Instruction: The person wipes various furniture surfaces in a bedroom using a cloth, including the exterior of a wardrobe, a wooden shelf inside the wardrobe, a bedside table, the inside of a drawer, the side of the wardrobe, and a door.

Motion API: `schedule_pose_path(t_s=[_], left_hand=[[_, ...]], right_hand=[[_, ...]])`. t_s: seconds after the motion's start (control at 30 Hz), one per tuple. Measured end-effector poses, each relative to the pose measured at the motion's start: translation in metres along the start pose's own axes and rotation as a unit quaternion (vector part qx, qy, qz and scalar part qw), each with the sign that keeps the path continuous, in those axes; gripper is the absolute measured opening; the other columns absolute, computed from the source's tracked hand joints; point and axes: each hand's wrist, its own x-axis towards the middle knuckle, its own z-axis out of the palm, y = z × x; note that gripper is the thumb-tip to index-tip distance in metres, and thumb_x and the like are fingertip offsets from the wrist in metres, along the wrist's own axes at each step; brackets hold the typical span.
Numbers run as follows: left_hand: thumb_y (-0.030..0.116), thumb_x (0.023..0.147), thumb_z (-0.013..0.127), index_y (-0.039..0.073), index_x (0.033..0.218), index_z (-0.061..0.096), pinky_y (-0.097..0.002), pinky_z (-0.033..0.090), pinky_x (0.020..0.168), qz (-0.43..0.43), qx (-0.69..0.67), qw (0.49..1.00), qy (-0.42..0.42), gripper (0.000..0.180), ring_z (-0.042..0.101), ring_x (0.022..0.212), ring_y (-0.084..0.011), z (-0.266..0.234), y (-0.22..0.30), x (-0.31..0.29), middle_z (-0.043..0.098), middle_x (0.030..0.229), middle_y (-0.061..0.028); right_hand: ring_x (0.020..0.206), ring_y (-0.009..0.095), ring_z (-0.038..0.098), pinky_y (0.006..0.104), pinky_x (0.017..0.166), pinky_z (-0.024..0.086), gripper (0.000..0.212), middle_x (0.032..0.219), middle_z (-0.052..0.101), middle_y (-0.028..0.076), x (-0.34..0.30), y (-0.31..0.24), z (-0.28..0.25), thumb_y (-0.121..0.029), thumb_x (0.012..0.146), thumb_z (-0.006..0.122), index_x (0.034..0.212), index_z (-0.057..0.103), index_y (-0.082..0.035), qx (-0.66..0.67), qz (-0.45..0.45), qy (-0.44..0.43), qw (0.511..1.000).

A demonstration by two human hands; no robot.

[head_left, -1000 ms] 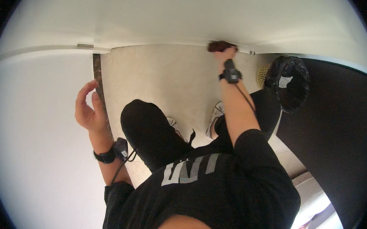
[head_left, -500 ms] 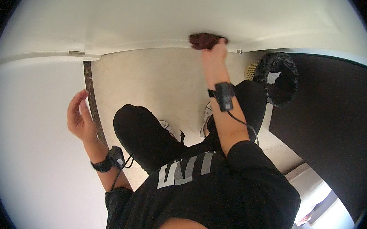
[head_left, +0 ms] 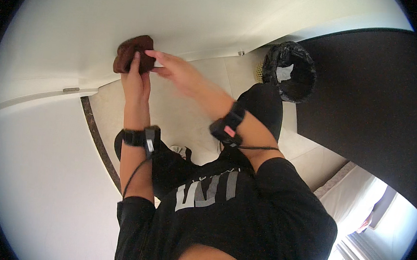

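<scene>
A dark reddish-brown cloth (head_left: 144,66) is bunched up against the lower part of the white door-like panel (head_left: 187,17), left of the middle. My left hand (head_left: 135,82) grips it from below, with the thumb across its front and the other fingers mostly hidden behind it. At the cloth's right edge, my right hand (head_left: 176,72) reaches in from the right, slightly blurred. Its fingers are apart, with a pale gap between them, and one fingertip meets the cloth.
A bin (head_left: 290,72) lined with a black bag stands to the right, white paper inside. Beside it is a dark brown flat surface (head_left: 361,87). A white panel (head_left: 41,166) fills the left side. A small metal stop (head_left: 241,53) sits by the panel's lower edge.
The cloth has moved left along the panel. My left hand has come up from the left side and taken hold of it. My right hand has followed leftward, its grip now loosened.
</scene>
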Motion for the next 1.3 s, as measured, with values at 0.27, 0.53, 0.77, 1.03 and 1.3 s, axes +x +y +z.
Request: schedule_pose_path(t_s=[0.27,0.53,0.77,1.03,1.3], left_hand=[[0.004,0.086,0.050,0.004,0.121,0.039,-0.0390,0.048,0.085,0.117,-0.236,0.916,0.302,0.036,0.050,0.106,-0.0265,-0.091,-0.026,0.061,0.048,0.118,-0.0123],[0.009,0.078,0.059,0.000,0.110,0.048,-0.0385,0.048,0.080,0.089,-0.093,0.880,0.457,0.035,0.054,0.097,-0.0270,-0.141,-0.049,0.082,0.052,0.112,-0.0125],[-0.005,0.075,0.053,0.002,0.125,0.031,-0.0369,0.045,0.087,0.013,-0.111,0.934,0.340,0.055,0.049,0.105,-0.0279,-0.041,-0.149,0.074,0.045,0.118,-0.0140],[0.007,0.076,0.052,0.005,0.113,0.044,-0.0379,0.048,0.077,0.244,-0.215,0.831,0.452,0.037,0.052,0.092,-0.0235,-0.155,-0.037,0.096,0.053,0.100,-0.0093],[0.014,0.083,0.055,0.009,0.132,0.029,-0.0402,0.047,0.076,0.273,-0.046,0.835,0.476,0.055,0.052,0.102,-0.0265,-0.210,0.035,0.100,0.047,0.121,-0.0133]], right_hand=[[0.087,0.017,0.055,0.0312,0.076,0.045,0.024,0.094,0.058,0.006,-0.143,-0.200,-0.199,-0.020,0.088,0.045,0.099,0.056,-0.002,-0.175,-0.328,0.483,0.793],[0.135,0.026,0.015,0.0422,0.112,0.011,0.071,0.143,0.019,0.014,-0.134,-0.253,-0.202,-0.055,0.092,0.020,0.140,0.013,-0.003,-0.236,-0.348,0.343,0.840],[0.123,0.023,0.034,0.0362,0.108,0.023,0.053,0.130,0.036,0.020,-0.101,-0.238,-0.202,-0.040,0.097,0.024,0.124,0.034,0.005,-0.276,-0.390,0.494,0.726],[0.123,0.027,0.036,0.0388,0.105,0.029,0.056,0.130,0.039,0.019,-0.088,-0.232,-0.192,-0.040,0.096,0.024,0.130,0.030,0.005,-0.268,-0.383,0.425,0.775],[0.116,0.025,0.042,0.0373,0.099,0.033,0.054,0.122,0.044,0.016,-0.107,-0.241,-0.205,-0.045,0.093,0.037,0.119,0.039,0.002,-0.312,-0.375,0.394,0.779]])
